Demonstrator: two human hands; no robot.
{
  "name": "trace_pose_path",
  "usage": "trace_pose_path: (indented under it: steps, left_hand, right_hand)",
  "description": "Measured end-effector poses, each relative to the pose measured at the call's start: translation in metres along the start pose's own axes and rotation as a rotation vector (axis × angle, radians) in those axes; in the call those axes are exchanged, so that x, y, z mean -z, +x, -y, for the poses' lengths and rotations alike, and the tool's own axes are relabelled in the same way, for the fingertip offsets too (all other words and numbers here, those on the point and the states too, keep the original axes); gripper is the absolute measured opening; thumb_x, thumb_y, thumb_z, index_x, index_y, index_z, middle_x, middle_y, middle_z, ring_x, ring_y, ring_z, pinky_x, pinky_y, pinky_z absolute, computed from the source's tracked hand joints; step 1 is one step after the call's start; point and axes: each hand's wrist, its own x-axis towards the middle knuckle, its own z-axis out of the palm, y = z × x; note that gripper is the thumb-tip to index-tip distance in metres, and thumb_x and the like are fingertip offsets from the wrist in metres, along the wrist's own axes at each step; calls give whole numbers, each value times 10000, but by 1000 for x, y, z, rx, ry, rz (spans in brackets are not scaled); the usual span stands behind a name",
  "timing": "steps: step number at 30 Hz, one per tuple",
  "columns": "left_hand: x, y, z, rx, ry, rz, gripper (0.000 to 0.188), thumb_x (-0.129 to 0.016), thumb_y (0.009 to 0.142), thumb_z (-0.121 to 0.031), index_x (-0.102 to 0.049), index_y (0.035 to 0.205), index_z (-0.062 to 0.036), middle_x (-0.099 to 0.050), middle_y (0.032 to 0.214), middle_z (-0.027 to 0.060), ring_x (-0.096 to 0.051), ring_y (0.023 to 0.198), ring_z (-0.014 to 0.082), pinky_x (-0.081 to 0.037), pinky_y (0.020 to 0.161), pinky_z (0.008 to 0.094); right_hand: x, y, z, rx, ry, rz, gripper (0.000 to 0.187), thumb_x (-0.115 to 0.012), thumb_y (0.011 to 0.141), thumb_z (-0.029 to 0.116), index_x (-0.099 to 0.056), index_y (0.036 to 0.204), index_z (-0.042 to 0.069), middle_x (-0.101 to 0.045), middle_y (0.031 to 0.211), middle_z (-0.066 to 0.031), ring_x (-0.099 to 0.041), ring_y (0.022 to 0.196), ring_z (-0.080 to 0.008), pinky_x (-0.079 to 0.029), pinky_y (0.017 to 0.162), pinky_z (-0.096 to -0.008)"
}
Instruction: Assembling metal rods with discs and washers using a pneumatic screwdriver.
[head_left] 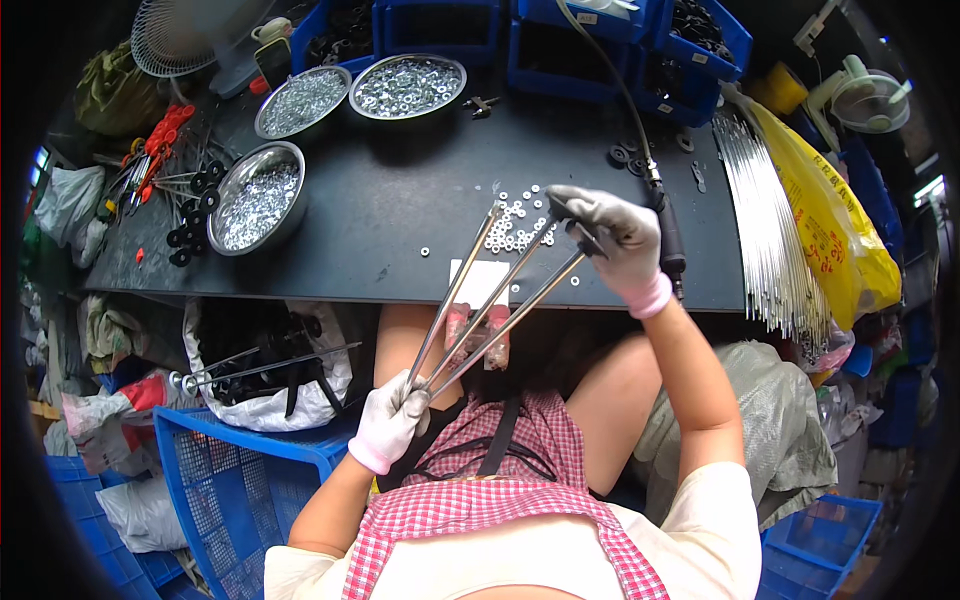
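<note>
- Filling the middle was one dark table [370, 270].
- Right: one yellow bag [815, 175], its red writing creased.
- Three metal rods [472, 255] slanted across the table's near edge.
- Three metal bowls [272, 158] stood left.
- The left gloved hand [390, 425] had fingers closed around the rods; the right gloved hand [622, 238] bent its fingers at two far ends, whether pinching, I couldn't tell.
- Pale washers [500, 238] lay mid-table, overlapping, uncountable.

**Sides Were Crowded**

A pale fan [172, 42] stood far left, an olive bag [118, 95] left of it; a smaller fan [868, 103] far right, beyond a yellow bag [848, 215]. A blue crate [235, 500] sat near left, a grey-white sack [745, 425] near right.
</note>
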Motion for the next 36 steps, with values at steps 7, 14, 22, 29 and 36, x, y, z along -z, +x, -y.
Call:
trace_pose_path:
  steps: [7, 14, 22, 29, 36]
  left_hand:
    - [12, 5, 1, 65, 34, -24, 283, -523, 868, -285, -482, 813, -10, -439, 525, -5, -422, 439, 64, -325, 420, 214]
    - [14, 7, -1, 75, 50, -17, 310, -524, 865, -311, -487, 805, -9, -454, 513, 6, -428, 441, 68, -321, 424, 216]
    - [6, -2, -2, 28, 203, -18, 568, -504, 799, -559, -545, 830, 7, -452, 533, -7, -417, 438, 58, -314, 416, 202]
    - [-2, -3, -6, -20, 185, 30, 507, -519, 822, -512, -531, 762, -9, -445, 565, -25, -381, 469, 33, -291, 424, 190]
    - [-8, -13, 2, -135, 288, 42, 500, -486, 845, -504, -513, 765, -11, -449, 585, -22, -382, 493, 42, -312, 449, 193]
  right_hand:
    - [65, 46, -37, 21, -797, 36, 246, -559, 770, -7, -627, 991, 79, -581, 1114, -123, -543, 1038, -264, -440, 879, -335]
    - [146, 67, -114, -127, -1767, 375, 221, -601, 766, 196, -647, 982, 194, -568, 1121, -93, -546, 1014, -280, -431, 888, -335]
    - [-2, 57, 58, -242, -309, 67, 229, -580, 837, 143, -626, 1021, 16, -635, 888, -23, -548, 773, -65, -431, 706, -202]
    - [-34, 21, 88, 322, -814, 35, 168, -633, 717, 39, -655, 882, 14, -632, 842, -146, -617, 723, -250, -472, 662, -292]
    - [-36, 13, 101, 317, -712, -20, 165, -613, 722, 17, -652, 881, 6, -643, 815, -126, -626, 710, -223, -458, 673, -279]
